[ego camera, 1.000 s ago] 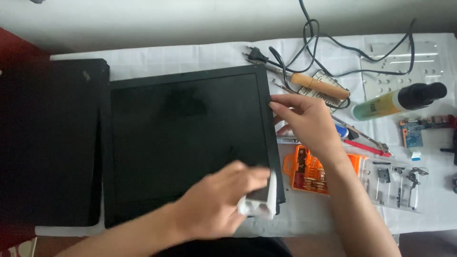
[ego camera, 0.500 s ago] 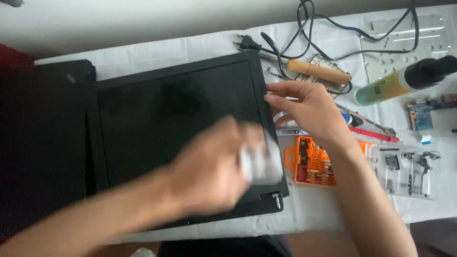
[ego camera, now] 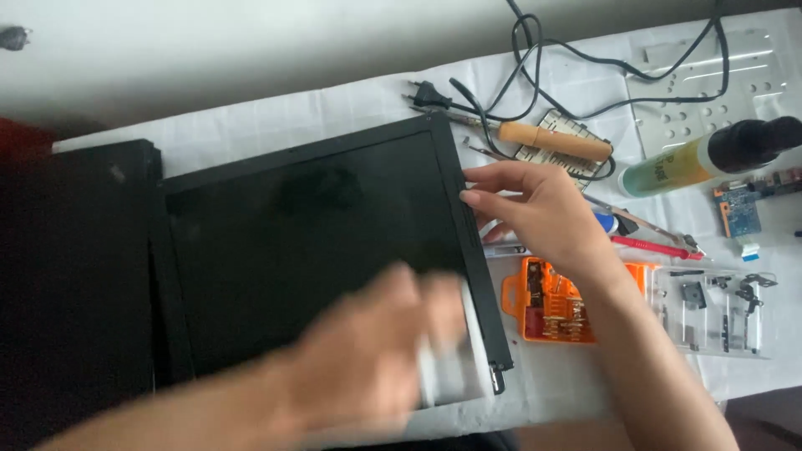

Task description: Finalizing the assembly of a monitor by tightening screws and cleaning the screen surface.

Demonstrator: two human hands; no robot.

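Motion blur smears the left hand [ego camera: 368,359] over the black screen panel's [ego camera: 309,250] lower right corner on the worktop [ego camera: 292,117]; it grips a pale wad [ego camera: 447,367], its kind unclear. The right hand [ego camera: 543,213] rests open, fingertips on the panel's right edge.

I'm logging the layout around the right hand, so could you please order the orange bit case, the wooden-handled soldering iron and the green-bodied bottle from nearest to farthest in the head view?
From the right hand:
1. Orange bit case, just below it.
2. Wooden-handled soldering iron, just above it, nearly as close.
3. Green-bodied bottle, far off to its right.
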